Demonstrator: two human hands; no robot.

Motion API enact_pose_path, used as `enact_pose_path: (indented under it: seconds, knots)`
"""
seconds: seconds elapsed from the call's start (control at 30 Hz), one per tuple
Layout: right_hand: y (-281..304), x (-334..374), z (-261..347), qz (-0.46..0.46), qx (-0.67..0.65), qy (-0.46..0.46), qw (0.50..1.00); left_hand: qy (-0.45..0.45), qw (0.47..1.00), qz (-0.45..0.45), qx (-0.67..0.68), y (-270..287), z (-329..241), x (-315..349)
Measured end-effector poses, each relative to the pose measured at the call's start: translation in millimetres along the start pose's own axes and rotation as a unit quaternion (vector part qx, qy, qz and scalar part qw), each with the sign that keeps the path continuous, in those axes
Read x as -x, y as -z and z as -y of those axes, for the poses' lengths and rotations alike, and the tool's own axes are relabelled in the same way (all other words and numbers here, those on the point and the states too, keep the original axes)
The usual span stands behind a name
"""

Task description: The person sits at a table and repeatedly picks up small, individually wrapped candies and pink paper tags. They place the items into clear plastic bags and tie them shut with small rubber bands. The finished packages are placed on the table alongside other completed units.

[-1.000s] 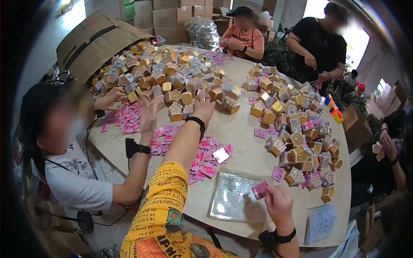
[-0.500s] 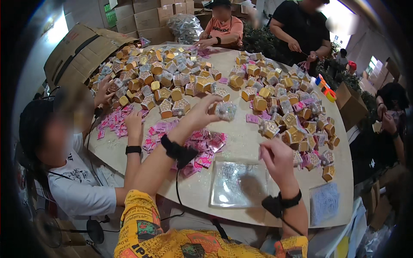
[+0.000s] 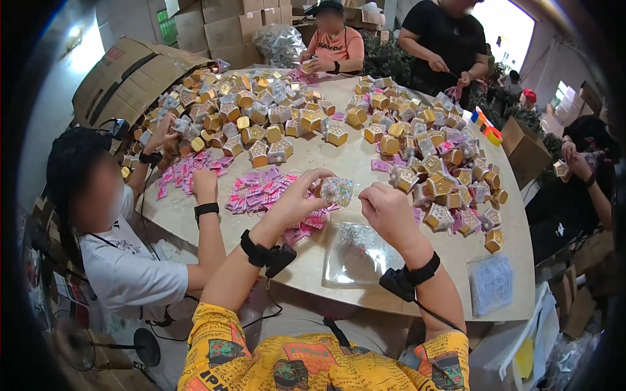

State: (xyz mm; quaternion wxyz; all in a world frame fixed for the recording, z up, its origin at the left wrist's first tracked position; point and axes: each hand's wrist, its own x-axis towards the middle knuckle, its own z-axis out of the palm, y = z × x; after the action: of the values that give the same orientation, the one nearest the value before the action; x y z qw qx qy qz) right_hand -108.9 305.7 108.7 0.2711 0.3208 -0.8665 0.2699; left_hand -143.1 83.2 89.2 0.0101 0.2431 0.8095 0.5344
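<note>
My left hand [image 3: 295,203] holds a small house-shaped ornament [image 3: 338,191] by its side, with its glittery, silvery-speckled face showing. Just to the right of it, my right hand [image 3: 391,215] is closed in a pinch; what the fingertips hold, if anything, is too small to make out. Below both hands lies a shallow clear plastic tray [image 3: 336,281] with fine thin strands in it. Under and beyond my left wrist spreads a pile of pink printed tags [image 3: 251,201].
Heaps of gold and glittery house ornaments [image 3: 443,186] cover the table [image 3: 293,159] at left and right. A bag of pale strands [image 3: 490,287] lies at the right edge, orange tape [image 3: 492,135] beyond. A co-worker [image 3: 130,260] sits close on my left; others work around the table.
My left hand has brought the ornament nearer from the far pile. My right hand has moved up and left beside it. The co-worker's far hand at left has shifted among the ornaments.
</note>
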Motion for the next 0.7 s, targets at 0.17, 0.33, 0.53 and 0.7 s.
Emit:
enact_pose_path:
  seconds: [0.17,0.33,0.53,0.7]
  knots:
    - [3.4,1.0,8.6,0.011,0.019,0.013,1.0,-0.006,1.0,0.002,0.002,-1.0,-7.4,7.1]
    - [4.3,1.3,15.5,0.021,0.05,0.028,0.998,-0.011,1.0,0.002,0.001,0.5,-11.6,13.4]
    - [4.9,-0.5,19.8,0.037,0.08,0.044,0.995,-0.031,0.999,-0.008,-0.038,1.8,-13.1,16.9]
    - [4.3,-2.3,20.8,0.075,0.138,0.053,0.986,-0.042,0.995,-0.019,-0.088,1.6,-16.4,19.4]
